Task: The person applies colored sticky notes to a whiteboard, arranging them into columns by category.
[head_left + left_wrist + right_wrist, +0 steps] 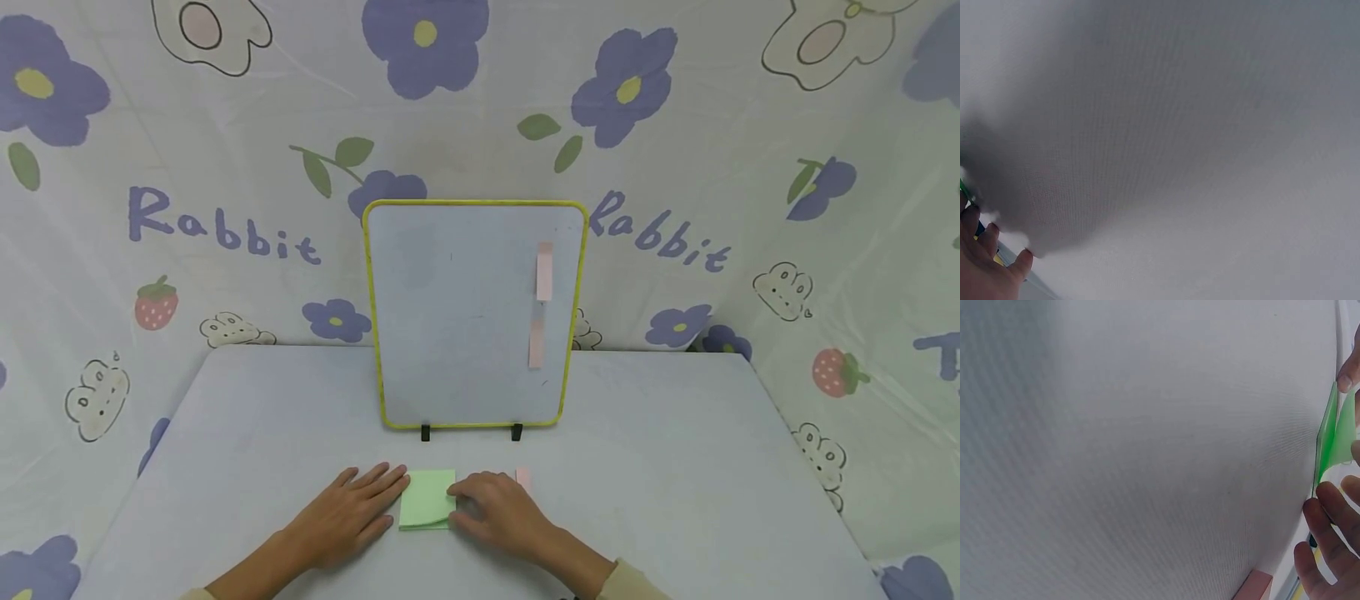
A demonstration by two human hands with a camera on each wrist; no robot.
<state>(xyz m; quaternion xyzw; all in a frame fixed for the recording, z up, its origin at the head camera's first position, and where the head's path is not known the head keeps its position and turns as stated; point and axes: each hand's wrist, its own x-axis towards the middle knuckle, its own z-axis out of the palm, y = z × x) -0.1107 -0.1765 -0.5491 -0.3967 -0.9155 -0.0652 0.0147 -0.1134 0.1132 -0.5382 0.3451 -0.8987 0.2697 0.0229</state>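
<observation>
All visible fingers of the left hand (pixel 341 518) are resting straight at the green pad (pixel 424 498), gripping nothing; this pad is lying on the table (pixel 660 467); the right hand (pixel 504 515) is pinching its lifted top sheet (pixel 1342 436), so peeling seems begun, not finished; one pink pad (pixel 522 477) is lying beyond; two pink strips (pixel 544 275) are already sticking on the whiteboard (pixel 465 350), no green one.
</observation>
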